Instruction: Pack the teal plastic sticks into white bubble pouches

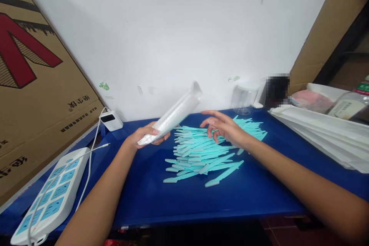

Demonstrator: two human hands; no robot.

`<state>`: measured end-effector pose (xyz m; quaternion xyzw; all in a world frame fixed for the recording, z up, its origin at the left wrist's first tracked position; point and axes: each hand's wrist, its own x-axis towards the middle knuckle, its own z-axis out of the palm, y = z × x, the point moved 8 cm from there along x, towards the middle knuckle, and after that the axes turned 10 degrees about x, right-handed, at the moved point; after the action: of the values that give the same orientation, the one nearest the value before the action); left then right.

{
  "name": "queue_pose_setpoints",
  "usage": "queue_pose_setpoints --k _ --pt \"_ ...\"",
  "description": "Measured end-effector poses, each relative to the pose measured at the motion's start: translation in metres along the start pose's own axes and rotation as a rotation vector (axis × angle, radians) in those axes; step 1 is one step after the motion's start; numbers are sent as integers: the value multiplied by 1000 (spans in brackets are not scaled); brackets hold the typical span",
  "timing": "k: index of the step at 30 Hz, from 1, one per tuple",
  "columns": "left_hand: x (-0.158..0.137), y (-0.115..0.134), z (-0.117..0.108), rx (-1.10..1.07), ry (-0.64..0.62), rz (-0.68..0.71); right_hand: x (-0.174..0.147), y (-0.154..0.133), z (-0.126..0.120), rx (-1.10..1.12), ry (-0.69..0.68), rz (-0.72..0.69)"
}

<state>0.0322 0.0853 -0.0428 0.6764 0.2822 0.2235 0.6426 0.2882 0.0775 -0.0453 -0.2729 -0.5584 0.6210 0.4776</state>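
Note:
My left hand (pixel 151 135) is closed around the lower end of a long clear plastic bag (pixel 175 114). It may be one bag or several in a bundle; I cannot tell. The bag slants up to the right, its far tip blurred. Fingers apart and holding nothing, my right hand (pixel 226 128) hovers at the upper right of a heap of turquoise eyebrow razors (pixel 198 150). These lie in a loose stack on the blue table (pixel 173 200), most with handles pointing right. One razor (pixel 225 175) lies slightly apart at the front.
A white power strip (pixel 54 196) and cable lie at left, near a small white device (pixel 111 120). A large cardboard box (pixel 43 96) stands behind them. At back right are a clear jar (pixel 245 98), white sheets (pixel 323 130) and a labelled bottle (pixel 350 103).

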Motion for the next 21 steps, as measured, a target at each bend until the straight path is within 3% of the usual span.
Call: queue_pose_setpoints --k 4,9,14,21 --pt "1 -2 13 257 -67 -113 -1 10 3 296 32 103" --pt "-3 21 21 516 -98 -98 -3 23 -3 422 167 245" --pt "-11 31 14 378 -49 -74 -5 25 7 508 141 239" --pt "-8 4 11 72 -193 -101 -7 13 15 511 61 134"
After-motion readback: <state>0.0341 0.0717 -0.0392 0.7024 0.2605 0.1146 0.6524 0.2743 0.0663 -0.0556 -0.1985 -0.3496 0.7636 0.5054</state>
